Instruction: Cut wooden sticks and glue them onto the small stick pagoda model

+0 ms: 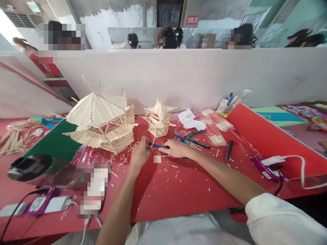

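My left hand [142, 151] is closed, with its fingertips pinching a thin wooden stick [153, 140]. From the other side, my right hand [176, 148] grips blue-handled pliers [163, 146], whose jaws meet the stick by my left fingertips. The exact shape of the jaws is too small to make out. Just below lies a small square panel of sticks [157, 159] on the red tabletop [163, 190]. Behind my hands stands a small stick pavilion [158, 119]. To its left is a larger stick pavilion [99, 122] with a broad sloping roof.
Green-handled pliers [198, 136], crumpled white tissue [190, 119] and packs of sticks [213, 126] lie right of centre. A dark bottle [48, 172] and a phone [95, 190] are at left. A red board [270, 139] lies at right. Stick scraps litter the middle. People sit beyond the partition [178, 75].
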Action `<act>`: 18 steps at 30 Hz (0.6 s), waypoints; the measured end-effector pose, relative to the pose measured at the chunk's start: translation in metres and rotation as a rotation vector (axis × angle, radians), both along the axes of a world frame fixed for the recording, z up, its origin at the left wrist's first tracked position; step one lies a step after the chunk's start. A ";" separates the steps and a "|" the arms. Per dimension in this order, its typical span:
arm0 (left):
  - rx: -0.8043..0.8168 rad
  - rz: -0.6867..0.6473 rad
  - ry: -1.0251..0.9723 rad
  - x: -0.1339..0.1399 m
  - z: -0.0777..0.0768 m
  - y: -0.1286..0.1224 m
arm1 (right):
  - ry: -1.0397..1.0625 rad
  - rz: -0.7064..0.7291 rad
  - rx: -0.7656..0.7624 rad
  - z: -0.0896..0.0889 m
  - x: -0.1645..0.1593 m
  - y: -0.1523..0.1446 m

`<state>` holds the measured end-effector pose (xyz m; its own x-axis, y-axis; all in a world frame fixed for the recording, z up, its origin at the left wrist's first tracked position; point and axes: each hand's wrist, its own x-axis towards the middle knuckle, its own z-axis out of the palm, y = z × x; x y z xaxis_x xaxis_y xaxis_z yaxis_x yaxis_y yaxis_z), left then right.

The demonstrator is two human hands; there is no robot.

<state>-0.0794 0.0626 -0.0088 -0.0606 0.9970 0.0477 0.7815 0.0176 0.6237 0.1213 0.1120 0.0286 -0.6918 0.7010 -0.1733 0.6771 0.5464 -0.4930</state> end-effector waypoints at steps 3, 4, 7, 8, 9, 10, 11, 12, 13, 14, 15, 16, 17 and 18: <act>-0.014 -0.013 -0.013 -0.003 0.001 0.000 | 0.020 -0.027 -0.005 -0.003 0.002 -0.002; -0.025 -0.014 -0.027 -0.005 0.002 0.000 | 0.028 -0.035 0.000 -0.004 0.003 -0.002; -0.066 0.018 -0.027 -0.013 0.006 0.001 | 0.076 -0.038 0.035 -0.007 0.010 -0.003; -0.071 0.034 -0.009 -0.016 0.006 0.001 | 0.103 -0.038 0.045 -0.009 0.013 -0.004; -0.071 0.043 0.009 -0.019 0.007 0.002 | 0.136 -0.040 0.050 -0.010 0.016 -0.005; -0.071 0.040 0.025 -0.022 0.007 0.002 | 0.170 -0.044 0.050 -0.012 0.019 -0.006; -0.075 0.025 0.041 -0.023 0.006 0.003 | 0.203 -0.054 0.050 -0.014 0.021 -0.008; -0.086 0.003 0.055 -0.024 0.005 0.003 | 0.231 -0.069 0.052 -0.016 0.023 -0.010; -0.103 -0.022 0.065 -0.024 0.003 0.004 | 0.250 -0.086 0.054 -0.018 0.024 -0.012; -0.127 -0.047 0.072 -0.024 0.001 0.004 | 0.262 -0.101 0.058 -0.020 0.024 -0.014; -0.151 -0.073 0.074 -0.023 -0.001 0.004 | 0.269 -0.113 0.063 -0.021 0.024 -0.016; -0.173 -0.098 0.065 -0.022 -0.004 0.004 | 0.273 -0.118 0.067 -0.023 0.023 -0.018; -0.188 -0.119 0.045 -0.021 -0.006 0.004 | 0.279 -0.119 0.069 -0.025 0.021 -0.019; -0.202 -0.130 0.018 -0.020 -0.008 0.005 | 0.286 -0.118 0.069 -0.026 0.020 -0.021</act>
<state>-0.0993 0.0671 -0.0168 0.0682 0.9859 -0.1531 0.7960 0.0388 0.6041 0.1412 0.0913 0.0022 -0.6190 0.7825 0.0672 0.5768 0.5109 -0.6374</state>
